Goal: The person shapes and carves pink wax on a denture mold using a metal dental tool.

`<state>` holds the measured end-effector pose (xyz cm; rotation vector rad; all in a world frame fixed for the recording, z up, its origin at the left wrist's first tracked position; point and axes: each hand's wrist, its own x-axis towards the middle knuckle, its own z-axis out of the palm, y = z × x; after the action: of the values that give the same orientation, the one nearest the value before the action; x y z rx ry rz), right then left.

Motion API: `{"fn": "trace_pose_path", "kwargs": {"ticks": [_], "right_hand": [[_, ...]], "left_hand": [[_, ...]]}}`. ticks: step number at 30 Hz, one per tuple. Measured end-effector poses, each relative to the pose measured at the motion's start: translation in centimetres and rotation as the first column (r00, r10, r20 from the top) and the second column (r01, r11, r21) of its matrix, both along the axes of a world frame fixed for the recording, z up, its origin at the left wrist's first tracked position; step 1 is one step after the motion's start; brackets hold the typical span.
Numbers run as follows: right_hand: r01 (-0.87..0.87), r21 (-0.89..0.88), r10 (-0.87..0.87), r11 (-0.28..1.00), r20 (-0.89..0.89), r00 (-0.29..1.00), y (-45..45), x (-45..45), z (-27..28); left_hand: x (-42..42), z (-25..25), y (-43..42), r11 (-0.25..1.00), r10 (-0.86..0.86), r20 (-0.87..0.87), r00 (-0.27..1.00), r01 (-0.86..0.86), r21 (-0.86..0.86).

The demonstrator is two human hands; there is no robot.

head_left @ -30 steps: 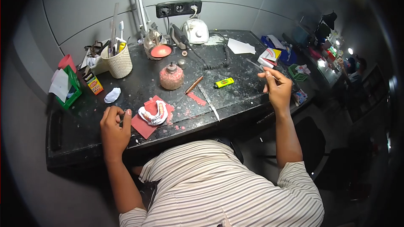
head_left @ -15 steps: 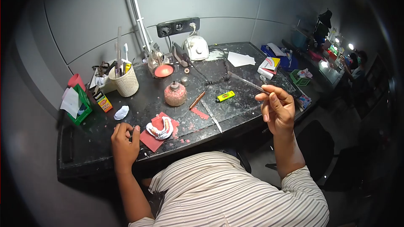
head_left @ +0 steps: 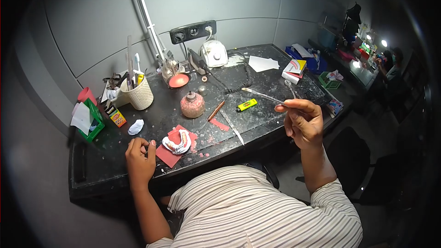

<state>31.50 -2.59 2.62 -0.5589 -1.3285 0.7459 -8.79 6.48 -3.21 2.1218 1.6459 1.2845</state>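
My right hand (head_left: 303, 124) is raised over the bench's right front edge, pinching a slim spatula-like tool (head_left: 264, 95) between thumb and fingers. The tool's pale flat tip points left, toward the middle of the bench. At the front left, my left hand (head_left: 141, 156) rests on the bench with loosely bent fingers and a spread thumb, holding nothing. Just right of it lies a white dental cast (head_left: 169, 149) with a pinkish rim of wax along its arch, on a red wax sheet (head_left: 166, 157). A white lump (head_left: 136, 127) sits beyond my left hand.
On the black bench are a pink-speckled spirit burner (head_left: 192, 106), a green lighter (head_left: 246, 105), a copper-coloured tool (head_left: 217, 110), a long knife (head_left: 233, 128) and a wax strip (head_left: 219, 124). Behind stand a white tool cup (head_left: 139, 94) and a white control box (head_left: 214, 54). Another person (head_left: 394, 64) sits far right.
The tool in my right hand has tilted flatter and its tip has dropped slightly. My left hand stays beside the cast. The whole view has shifted a little.
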Motion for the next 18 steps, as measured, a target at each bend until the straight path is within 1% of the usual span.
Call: {"fn": "trace_pose_path", "kwargs": {"ticks": [12,14,15,16,18], "right_hand": [[0.006,-0.017,-0.005,1.000,0.031,1.000,0.08,-0.14,-0.20],[0.020,-0.034,-0.019,0.999,0.039,0.999,0.08,-0.40,-0.04],[0.036,-0.059,-0.033,0.998,0.047,0.998,0.12,-0.39,-0.08],[0.051,-0.086,-0.047,0.995,0.038,0.998,0.19,-0.36,-0.30],[0.060,-0.111,-0.056,0.992,0.039,0.998,0.53,-0.47,-0.46]], "left_hand": [[-0.08,-0.19,0.20,1.000,0.003,-0.005,1.000,-0.003,-0.006],[-0.14,-0.35,0.31,0.998,-0.039,0.010,0.999,0.038,0.051],[0.18,-0.17,0.12,0.996,-0.061,0.063,0.996,0.057,0.073],[0.29,0.34,-0.16,0.995,-0.066,0.025,0.998,0.063,0.079],[0.33,0.27,-0.12,0.967,-0.126,-0.019,0.992,0.127,0.219]]}}
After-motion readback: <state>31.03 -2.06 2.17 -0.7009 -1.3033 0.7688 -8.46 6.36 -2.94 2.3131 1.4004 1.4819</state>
